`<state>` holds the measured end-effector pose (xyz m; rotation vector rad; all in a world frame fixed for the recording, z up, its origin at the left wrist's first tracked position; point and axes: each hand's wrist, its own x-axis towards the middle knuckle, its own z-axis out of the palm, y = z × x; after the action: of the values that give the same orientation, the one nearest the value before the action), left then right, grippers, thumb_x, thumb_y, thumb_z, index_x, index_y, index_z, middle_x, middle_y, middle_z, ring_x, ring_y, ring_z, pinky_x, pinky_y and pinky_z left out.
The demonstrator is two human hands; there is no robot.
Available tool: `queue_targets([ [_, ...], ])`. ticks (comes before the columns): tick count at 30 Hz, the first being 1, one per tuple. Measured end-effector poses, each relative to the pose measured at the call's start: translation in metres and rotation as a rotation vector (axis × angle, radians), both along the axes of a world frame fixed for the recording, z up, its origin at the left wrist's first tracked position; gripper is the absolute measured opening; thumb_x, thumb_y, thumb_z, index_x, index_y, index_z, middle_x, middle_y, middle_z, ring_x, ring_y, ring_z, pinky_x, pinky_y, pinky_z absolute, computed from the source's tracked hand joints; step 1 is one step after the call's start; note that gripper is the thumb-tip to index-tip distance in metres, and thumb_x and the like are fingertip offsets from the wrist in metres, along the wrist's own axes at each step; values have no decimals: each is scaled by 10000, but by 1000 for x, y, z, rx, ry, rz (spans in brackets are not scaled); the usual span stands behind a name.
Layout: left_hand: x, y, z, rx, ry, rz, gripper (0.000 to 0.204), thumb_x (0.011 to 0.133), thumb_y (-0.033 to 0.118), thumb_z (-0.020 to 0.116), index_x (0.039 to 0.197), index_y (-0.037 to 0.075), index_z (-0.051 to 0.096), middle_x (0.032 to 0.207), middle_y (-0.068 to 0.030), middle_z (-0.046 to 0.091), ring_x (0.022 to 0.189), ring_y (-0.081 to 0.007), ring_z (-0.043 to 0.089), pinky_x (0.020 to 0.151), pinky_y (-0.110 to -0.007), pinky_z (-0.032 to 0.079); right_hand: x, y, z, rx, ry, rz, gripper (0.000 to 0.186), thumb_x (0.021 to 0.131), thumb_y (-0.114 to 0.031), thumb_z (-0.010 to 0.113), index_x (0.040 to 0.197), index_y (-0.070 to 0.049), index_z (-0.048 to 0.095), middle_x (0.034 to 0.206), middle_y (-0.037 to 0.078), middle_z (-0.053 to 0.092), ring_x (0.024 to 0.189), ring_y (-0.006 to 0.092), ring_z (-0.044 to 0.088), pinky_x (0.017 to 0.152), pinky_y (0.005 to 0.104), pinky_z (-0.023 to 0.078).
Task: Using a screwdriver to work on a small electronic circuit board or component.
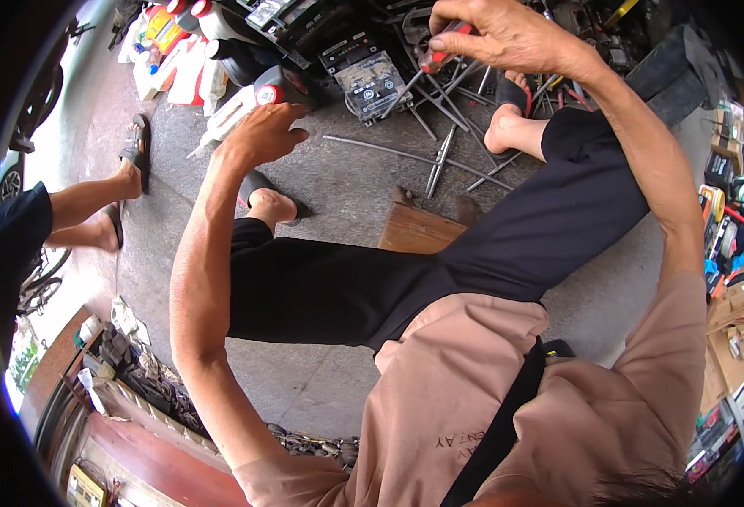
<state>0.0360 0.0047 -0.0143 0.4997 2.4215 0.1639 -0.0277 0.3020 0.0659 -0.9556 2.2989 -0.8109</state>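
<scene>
My right hand (511, 38) is raised at the top of the head view, closed round the red-and-black handle of a screwdriver (445, 47). The screwdriver's shaft slants down and left, over a square black battery (374, 87) with a pale grey top on the floor. To the left, my left hand (264, 135) hovers with its fingers loosely apart and nothing in them. Just beyond it are a dark bottle with a red cap (269, 95) and a whitish bottle (228, 117); I cannot tell whether the fingers touch either.
Several thin metal rods (442, 160) lie scattered between my feet. A low wooden stool (418, 228) shows between my legs. More bottles (220, 24) and batteries (283, 21) stand at the back. Another person's sandalled foot (138, 156) is at the left; shelves of goods (735, 313) line the right.
</scene>
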Motion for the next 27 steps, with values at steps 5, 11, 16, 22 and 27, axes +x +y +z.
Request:
queue_targets([
  [5, -3, -20, -10, 29, 10, 78, 340, 821, 269, 593, 1101, 78, 570, 914, -151, 635, 896, -293, 605, 756, -379, 459, 5, -4, -19, 194, 94, 6, 228, 841, -243, 530, 857, -19, 569, 779, 133, 652, 736, 288, 625, 651, 380, 471],
  [11, -6, -19, -6, -53, -15, 33, 362, 827, 233, 595, 1133, 44, 560, 997, -171, 626, 904, -295, 611, 780, -363, 471, 6, -8, -46, 390, 292, 91, 231, 864, -280, 538, 867, -52, 576, 653, 95, 581, 611, 236, 570, 598, 371, 435],
  [16, -5, -24, -7, -30, 8, 51, 322, 829, 236, 590, 1099, 61, 576, 943, -150, 634, 882, -280, 615, 759, -370, 467, 11, -10, -52, 297, 410, 90, 232, 868, -297, 531, 830, -71, 568, 626, 83, 568, 632, 262, 577, 628, 398, 435],
  [22, -7, -27, -11, -13, 18, 53, 281, 835, 239, 580, 1060, 71, 585, 880, -130, 636, 852, -267, 614, 737, -369, 461, 12, -7, -59, 270, 457, 106, 223, 873, -285, 524, 828, -71, 564, 630, 85, 572, 649, 273, 583, 637, 407, 434],
  [27, -8, -28, -12, 5, 21, 43, 278, 833, 246, 583, 1038, 59, 585, 864, -133, 634, 844, -273, 612, 729, -375, 457, 13, -11, -58, 276, 426, 100, 221, 875, -279, 524, 812, -73, 570, 611, 72, 571, 603, 247, 578, 607, 384, 440],
])
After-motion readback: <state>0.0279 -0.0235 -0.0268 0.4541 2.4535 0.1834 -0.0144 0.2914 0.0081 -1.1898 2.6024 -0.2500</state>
